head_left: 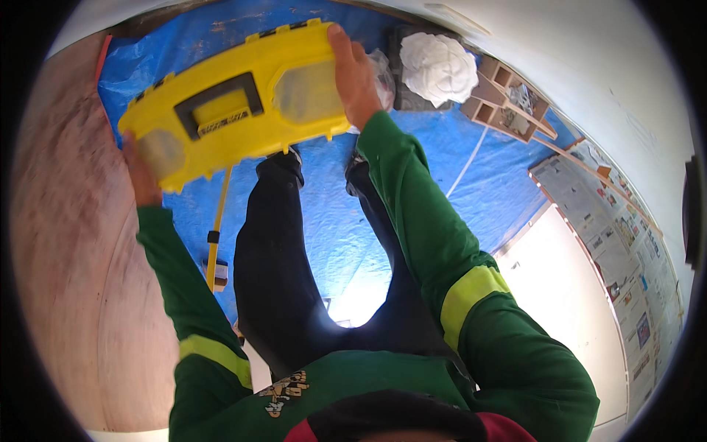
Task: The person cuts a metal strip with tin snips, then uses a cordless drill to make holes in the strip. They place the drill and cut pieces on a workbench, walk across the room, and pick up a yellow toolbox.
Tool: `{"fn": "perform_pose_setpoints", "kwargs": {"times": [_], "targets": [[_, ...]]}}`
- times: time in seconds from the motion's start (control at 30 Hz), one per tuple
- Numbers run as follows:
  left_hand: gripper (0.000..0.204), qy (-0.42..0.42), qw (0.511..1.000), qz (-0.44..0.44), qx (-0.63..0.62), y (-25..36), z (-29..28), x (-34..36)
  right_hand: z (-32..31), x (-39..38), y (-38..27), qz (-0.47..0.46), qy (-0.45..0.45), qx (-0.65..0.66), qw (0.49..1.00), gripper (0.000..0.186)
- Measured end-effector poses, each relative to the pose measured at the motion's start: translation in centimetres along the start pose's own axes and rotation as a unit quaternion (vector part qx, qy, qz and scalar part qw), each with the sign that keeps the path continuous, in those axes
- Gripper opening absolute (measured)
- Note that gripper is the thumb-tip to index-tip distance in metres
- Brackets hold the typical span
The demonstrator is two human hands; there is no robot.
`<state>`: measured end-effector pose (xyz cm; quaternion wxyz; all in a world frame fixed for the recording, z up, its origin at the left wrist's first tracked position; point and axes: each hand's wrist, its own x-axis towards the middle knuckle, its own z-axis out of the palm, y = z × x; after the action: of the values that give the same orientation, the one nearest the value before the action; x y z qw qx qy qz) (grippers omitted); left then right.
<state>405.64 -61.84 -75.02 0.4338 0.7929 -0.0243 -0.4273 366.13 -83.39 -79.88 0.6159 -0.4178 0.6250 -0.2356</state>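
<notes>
A yellow plastic toolbox (254, 140) with a black handle (193, 127) and clear compartment windows is held up, tilted, in front of me. My left hand (141, 171) grips its left end, the fingers partly behind the case. At the opposite end, my right hand (355, 79) is wrapped around the right edge, thumb near the top corner. Both arms reach forward in green sleeves with yellow bands. What the toolbox holds inside cannot be made out.
A blue tarp (335, 221) covers the floor under my feet. Ahead right lie a bundled white cloth (440, 70) on a dark item and a wooden divided box (508, 99). A yellow pole (213, 243) stands between my left leg and a wooden panel (66, 258). Newspaper sheets (626, 272) spread at right.
</notes>
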Motion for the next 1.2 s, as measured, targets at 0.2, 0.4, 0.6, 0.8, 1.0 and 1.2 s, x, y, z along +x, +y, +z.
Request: {"fn": "perform_pose_setpoints", "kwargs": {"times": [0.2,0.4,0.6,0.8,1.0,1.2], "targets": [[0.073,-0.048,0.983,-0.003,0.177,12.7,-2.9,-24.1,-13.2,-18.2,-11.1,0.114,-0.078,0.063,0.988,0.058],[0.097,-0.24,0.927,0.073,0.281,22.9,3.2,-48.6,-32.4,-41.1,-18.4,0.129,0.025,0.129,0.983,0.06],[0.082,-0.303,0.92,0.12,0.218,23.4,14.8,-68.8,-51.0,-57.2,-19.2,0.144,0.108,0.279,0.943,0.064],[0.063,-0.385,0.881,0.114,0.249,17.9,28.0,-83.9,-68.2,-70.4,-12.7,0.129,0.203,0.293,0.925,0.066],[0.074,-0.406,0.824,0.216,0.33,15.2,39.1,-97.9,-84.0,-76.0,-8.8,0.07,0.262,0.365,0.89,0.063],[0.074,-0.449,0.784,0.263,0.339,12.9,50.8,-102.6,-92.3,-78.2,-5.4,0.029,0.313,0.397,0.862,0.06]]}}
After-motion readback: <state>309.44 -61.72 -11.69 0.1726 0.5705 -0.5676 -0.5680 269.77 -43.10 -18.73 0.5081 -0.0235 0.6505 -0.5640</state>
